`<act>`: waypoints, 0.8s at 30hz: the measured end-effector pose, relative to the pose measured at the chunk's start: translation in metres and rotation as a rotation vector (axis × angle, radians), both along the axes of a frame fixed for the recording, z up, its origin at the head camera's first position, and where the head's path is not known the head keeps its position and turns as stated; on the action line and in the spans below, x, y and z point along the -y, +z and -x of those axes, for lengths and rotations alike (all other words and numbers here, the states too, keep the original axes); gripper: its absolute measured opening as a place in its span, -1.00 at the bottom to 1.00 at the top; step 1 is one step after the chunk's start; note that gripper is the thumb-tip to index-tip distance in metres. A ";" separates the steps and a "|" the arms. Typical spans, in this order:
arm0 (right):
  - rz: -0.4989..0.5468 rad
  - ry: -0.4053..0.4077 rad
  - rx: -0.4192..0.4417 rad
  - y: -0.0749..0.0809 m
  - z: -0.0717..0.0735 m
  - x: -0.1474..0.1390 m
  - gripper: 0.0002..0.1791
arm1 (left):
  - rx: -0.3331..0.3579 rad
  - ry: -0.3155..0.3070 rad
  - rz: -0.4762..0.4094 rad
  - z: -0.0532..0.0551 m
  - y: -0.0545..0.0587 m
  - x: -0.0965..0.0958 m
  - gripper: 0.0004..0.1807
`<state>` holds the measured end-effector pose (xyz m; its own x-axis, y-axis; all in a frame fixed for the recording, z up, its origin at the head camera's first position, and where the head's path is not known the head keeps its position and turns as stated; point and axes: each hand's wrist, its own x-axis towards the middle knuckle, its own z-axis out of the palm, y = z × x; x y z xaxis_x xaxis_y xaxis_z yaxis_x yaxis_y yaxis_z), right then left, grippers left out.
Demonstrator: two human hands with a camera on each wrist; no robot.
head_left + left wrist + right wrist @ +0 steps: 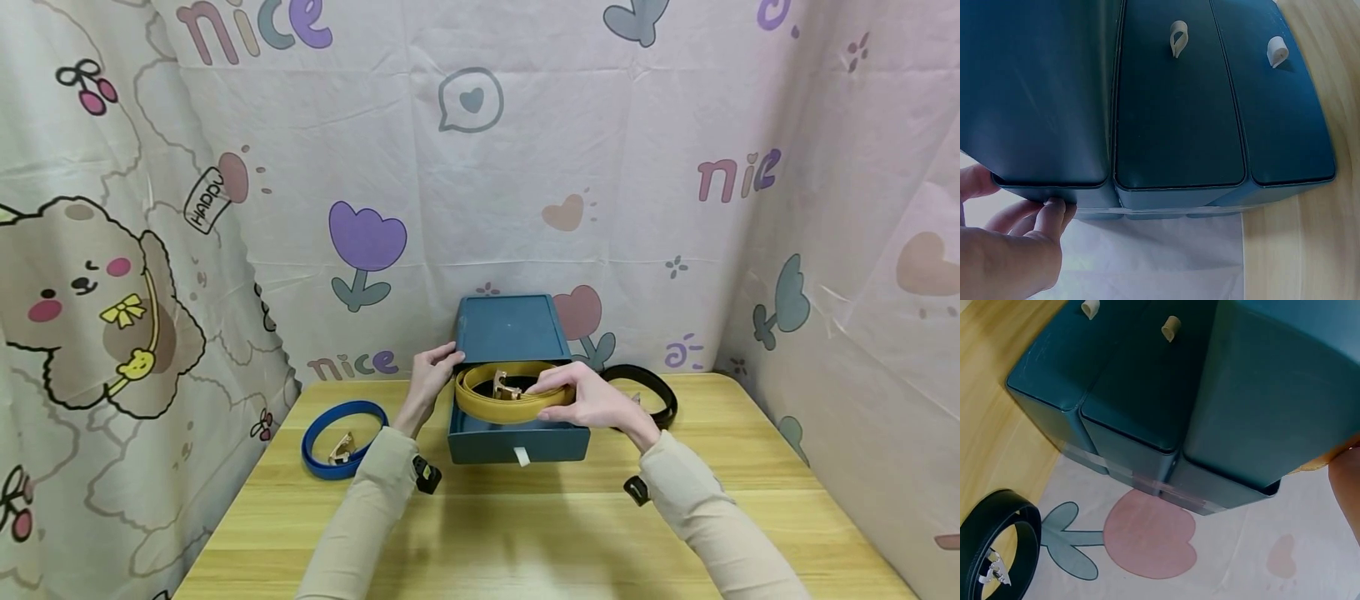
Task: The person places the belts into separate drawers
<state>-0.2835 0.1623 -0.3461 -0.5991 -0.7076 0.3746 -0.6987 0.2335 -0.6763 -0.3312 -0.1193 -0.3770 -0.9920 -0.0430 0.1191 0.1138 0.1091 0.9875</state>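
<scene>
A dark teal drawer box (513,327) stands at the back of the table with its top drawer (480,448) pulled out toward me. My left hand (429,383) grips the box's left front corner, thumb at the top edge and fingers against the side; the left wrist view shows those fingers (1050,219) bent at the edge. In the drawer's opening is a coiled yellow belt (480,407) with a gold-toned buckle (504,386). My right hand (596,402) pinches the coil's right side between thumb and fingers. In the right wrist view only a bit of that hand (1346,487) shows.
A coiled blue belt (318,468) with a gold-toned buckle lies left of the box. To the right, partly behind my right hand, is a coiled black belt (662,387). Two closed lower drawers (1179,119) have pale pull loops. A printed cloth (495,192) hangs behind the table.
</scene>
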 end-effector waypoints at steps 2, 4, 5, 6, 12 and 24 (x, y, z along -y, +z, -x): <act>-0.004 -0.001 0.007 -0.001 0.002 0.001 -0.69 | -0.002 0.004 0.006 0.000 0.000 0.000 -0.49; -0.015 -0.002 0.000 -0.003 0.005 0.001 -0.69 | -0.004 0.007 0.008 0.000 0.000 -0.001 -0.48; -0.022 0.001 -0.008 -0.004 0.006 0.001 -0.69 | -0.004 0.008 0.007 0.000 0.000 -0.001 -0.48; -0.028 0.006 -0.014 -0.005 0.008 0.002 -0.69 | -0.007 0.008 0.009 0.000 0.000 -0.001 -0.48; -0.089 0.035 -0.061 -0.010 0.015 0.005 -0.70 | -0.007 0.015 0.011 0.001 0.000 -0.001 -0.48; -0.215 0.001 -0.083 -0.006 0.019 0.012 -0.73 | 0.001 0.014 0.002 -0.001 0.001 -0.002 -0.49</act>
<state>-0.3027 0.1507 -0.3517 -0.5722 -0.7768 0.2632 -0.7500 0.3657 -0.5512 -0.3305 -0.1170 -0.3756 -0.9913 -0.0569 0.1186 0.1117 0.1125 0.9874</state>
